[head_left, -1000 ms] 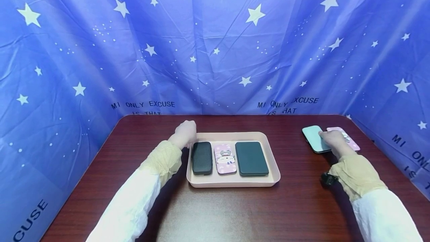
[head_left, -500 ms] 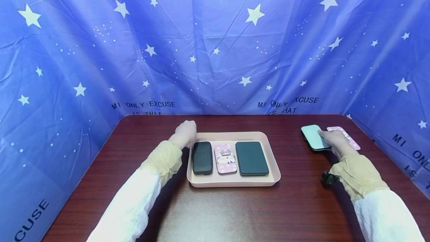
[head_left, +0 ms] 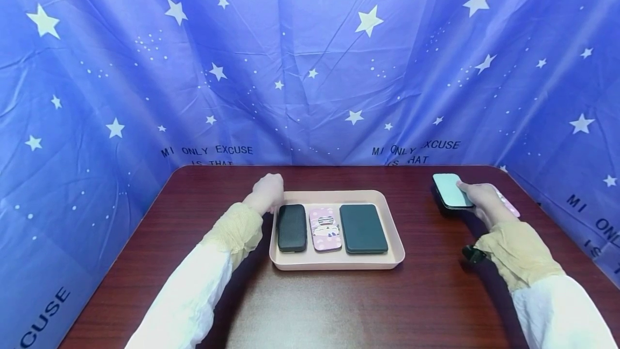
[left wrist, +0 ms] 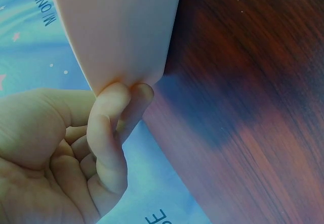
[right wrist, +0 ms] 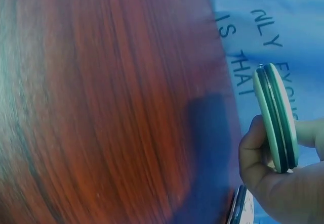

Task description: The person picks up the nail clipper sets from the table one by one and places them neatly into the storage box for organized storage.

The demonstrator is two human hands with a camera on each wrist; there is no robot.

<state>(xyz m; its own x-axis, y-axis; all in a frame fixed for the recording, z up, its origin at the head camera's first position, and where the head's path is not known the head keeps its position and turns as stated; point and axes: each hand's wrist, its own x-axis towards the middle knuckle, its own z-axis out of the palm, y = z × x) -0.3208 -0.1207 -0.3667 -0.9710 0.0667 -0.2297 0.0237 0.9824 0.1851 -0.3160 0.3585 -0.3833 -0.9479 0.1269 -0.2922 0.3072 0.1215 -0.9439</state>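
At the back left corner of a beige tray [head_left: 336, 265], my left hand [head_left: 266, 193] pinches the rim; the left wrist view shows its thumb and fingers [left wrist: 112, 101] against the tray wall [left wrist: 119, 32]. My right hand [head_left: 481, 199] grips a mint-green flat case [head_left: 451, 190] with rounded corners, held above the table at the far right. Edge-on in the right wrist view, the mint-green case [right wrist: 276, 118] is closed, with a dark seam. Beyond the right hand lies a pink patterned case [head_left: 507, 201], partly hidden by that hand.
Inside the tray, from left to right, lie a black textured case [head_left: 291, 228], a pink patterned case [head_left: 325, 229] and a dark green case [head_left: 363, 229]. A blue star-printed curtain [head_left: 310, 101] borders the dark red wooden table [head_left: 194, 198] at the back and sides.
The right hand has raised the mint-green case off the table and shifted it slightly left and away. The left hand and the tray have stayed in place.
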